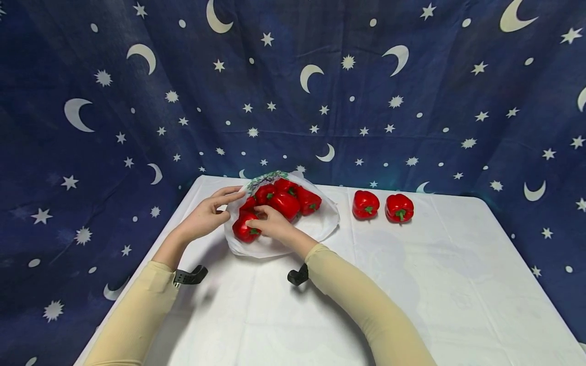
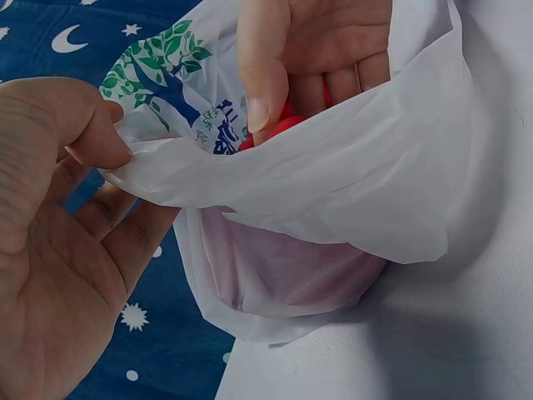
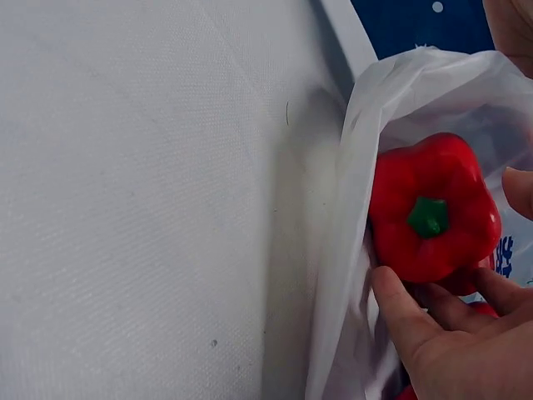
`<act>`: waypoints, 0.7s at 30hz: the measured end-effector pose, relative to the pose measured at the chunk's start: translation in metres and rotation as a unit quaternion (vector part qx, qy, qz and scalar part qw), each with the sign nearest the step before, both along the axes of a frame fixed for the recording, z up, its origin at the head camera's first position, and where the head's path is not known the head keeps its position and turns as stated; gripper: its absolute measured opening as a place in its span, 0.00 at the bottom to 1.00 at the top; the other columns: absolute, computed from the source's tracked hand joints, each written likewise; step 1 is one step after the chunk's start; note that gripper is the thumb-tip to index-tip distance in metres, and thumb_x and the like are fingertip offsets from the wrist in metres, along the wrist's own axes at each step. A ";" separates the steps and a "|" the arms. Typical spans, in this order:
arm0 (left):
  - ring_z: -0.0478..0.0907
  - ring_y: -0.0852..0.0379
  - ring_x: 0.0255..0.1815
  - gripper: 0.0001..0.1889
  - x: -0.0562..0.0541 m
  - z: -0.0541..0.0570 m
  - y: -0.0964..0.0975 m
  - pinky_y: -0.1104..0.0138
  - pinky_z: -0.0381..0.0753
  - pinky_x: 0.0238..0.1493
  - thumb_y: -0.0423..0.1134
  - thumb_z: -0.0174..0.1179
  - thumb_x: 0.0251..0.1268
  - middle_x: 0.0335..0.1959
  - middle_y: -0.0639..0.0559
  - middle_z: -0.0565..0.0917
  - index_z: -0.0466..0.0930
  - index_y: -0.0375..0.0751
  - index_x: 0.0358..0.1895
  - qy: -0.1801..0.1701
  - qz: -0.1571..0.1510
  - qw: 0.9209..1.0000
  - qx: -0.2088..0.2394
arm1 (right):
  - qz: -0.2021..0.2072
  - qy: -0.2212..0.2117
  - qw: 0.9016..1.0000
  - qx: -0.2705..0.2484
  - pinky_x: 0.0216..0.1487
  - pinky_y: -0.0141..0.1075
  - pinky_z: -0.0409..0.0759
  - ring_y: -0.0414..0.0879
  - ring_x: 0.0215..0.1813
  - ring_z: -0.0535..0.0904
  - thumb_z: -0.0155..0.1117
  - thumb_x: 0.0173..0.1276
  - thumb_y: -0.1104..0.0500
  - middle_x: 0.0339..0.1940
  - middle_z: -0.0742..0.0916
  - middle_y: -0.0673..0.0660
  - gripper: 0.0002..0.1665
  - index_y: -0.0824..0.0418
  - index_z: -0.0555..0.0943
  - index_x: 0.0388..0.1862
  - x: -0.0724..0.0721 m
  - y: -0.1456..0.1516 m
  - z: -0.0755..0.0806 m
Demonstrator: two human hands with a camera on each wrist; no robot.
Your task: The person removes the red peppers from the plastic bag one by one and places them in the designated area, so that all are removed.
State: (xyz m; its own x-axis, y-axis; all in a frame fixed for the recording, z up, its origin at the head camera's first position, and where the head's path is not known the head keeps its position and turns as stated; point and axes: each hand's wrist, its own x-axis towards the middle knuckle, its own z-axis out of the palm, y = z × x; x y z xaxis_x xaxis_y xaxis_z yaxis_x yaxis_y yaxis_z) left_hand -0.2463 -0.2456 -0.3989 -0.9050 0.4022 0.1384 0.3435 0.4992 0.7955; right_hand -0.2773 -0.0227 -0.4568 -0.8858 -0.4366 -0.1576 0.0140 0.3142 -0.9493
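A white plastic bag (image 1: 247, 249) with a green tree print lies with its mouth spread on the table, several red bell peppers (image 1: 286, 204) inside. My left hand (image 1: 201, 218) pinches the bag's left rim between thumb and fingers, plainest in the left wrist view. Inside the mouth, my right hand (image 1: 276, 226) is at the nearest bell pepper (image 3: 433, 212), which has a green stem. Its fingertips touch that pepper's side in the right wrist view, while the thumb (image 3: 520, 193) stands apart from it. Bag film hides part of this hand in the left wrist view.
Two more red bell peppers, one (image 1: 365, 205) beside the other (image 1: 399, 208), stand on the white-covered table (image 1: 439, 284) to the right of the bag. A dark blue curtain (image 1: 284, 91) with moons and stars hangs behind and along both sides.
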 end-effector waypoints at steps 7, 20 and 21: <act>0.63 0.50 0.71 0.32 0.000 0.000 0.000 0.61 0.71 0.36 0.25 0.50 0.67 0.78 0.57 0.63 0.74 0.51 0.74 0.003 0.001 1.000 0.001 | -0.004 -0.031 0.999 -0.013 0.52 0.44 0.84 0.52 0.63 0.78 0.72 0.67 0.51 0.69 0.78 0.60 0.40 0.61 0.71 0.74 -0.002 -0.002 0.000; 0.62 0.51 0.71 0.32 0.001 0.001 0.001 0.61 0.70 0.34 0.25 0.50 0.67 0.78 0.58 0.63 0.74 0.49 0.74 0.002 0.003 1.000 -0.006 | 0.002 -0.031 0.999 -0.009 0.50 0.41 0.84 0.50 0.59 0.79 0.73 0.67 0.53 0.65 0.80 0.59 0.36 0.62 0.74 0.71 -0.001 0.001 -0.004; 0.62 0.51 0.71 0.32 0.001 0.002 0.001 0.61 0.70 0.34 0.25 0.50 0.67 0.78 0.58 0.63 0.74 0.49 0.74 0.001 0.003 1.000 -0.006 | 0.002 -0.031 0.999 -0.005 0.50 0.41 0.84 0.50 0.58 0.79 0.73 0.67 0.52 0.65 0.80 0.58 0.36 0.62 0.74 0.71 0.000 0.002 -0.003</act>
